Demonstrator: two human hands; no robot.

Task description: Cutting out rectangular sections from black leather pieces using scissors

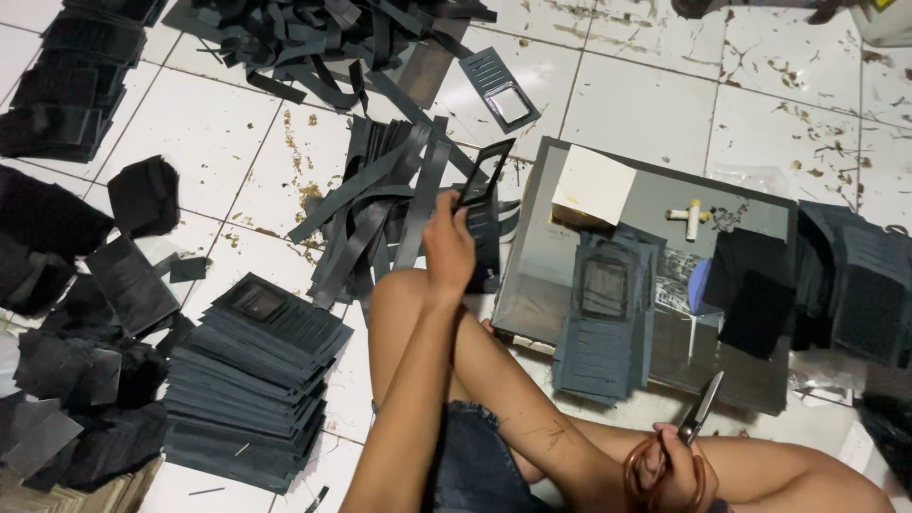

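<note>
Left hand (448, 249) raised over bent knee, arm stretched fwd, fingers pinched on black frame piece (484, 174) held above tiled floor (218, 133), right hand (676, 465) low nr thigh, fingers looped through scissors (698, 414), blades parted, stack of dark pieces (252, 380) at left

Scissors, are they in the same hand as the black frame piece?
No, the scissors are in the right hand, while the left hand holds up the black frame piece.

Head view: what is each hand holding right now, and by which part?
Left hand holds a dark cut-out frame piece by its lower end. Right hand holds scissors by the orange handle loops, blades pointing up.
</note>
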